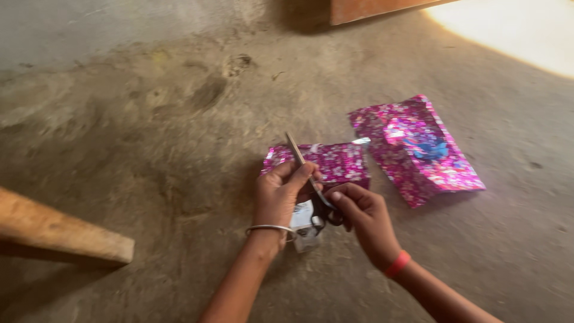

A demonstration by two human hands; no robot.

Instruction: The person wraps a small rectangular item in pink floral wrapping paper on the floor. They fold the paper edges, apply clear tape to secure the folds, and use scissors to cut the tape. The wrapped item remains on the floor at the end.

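Note:
My left hand (pixel 280 192), with a thin bangle on the wrist, rests on the near side of a box wrapped in shiny pink flowered paper (pixel 335 161) on the earth floor. My right hand (pixel 365 216), with a red band at the wrist, grips the dark handles of a pair of scissors (pixel 308 173). The blades point up and away, over the wrapped box and past my left thumb. A small white object (pixel 306 224) shows below and between my two hands; what it is cannot be told.
A loose sheet of the same pink wrapping paper (pixel 418 149) lies flat to the right of the box. A wooden beam (pixel 60 230) juts in from the left edge. An orange-brown board (pixel 382 7) stands at the top. Bright sunlight (pixel 520 30) falls at the upper right.

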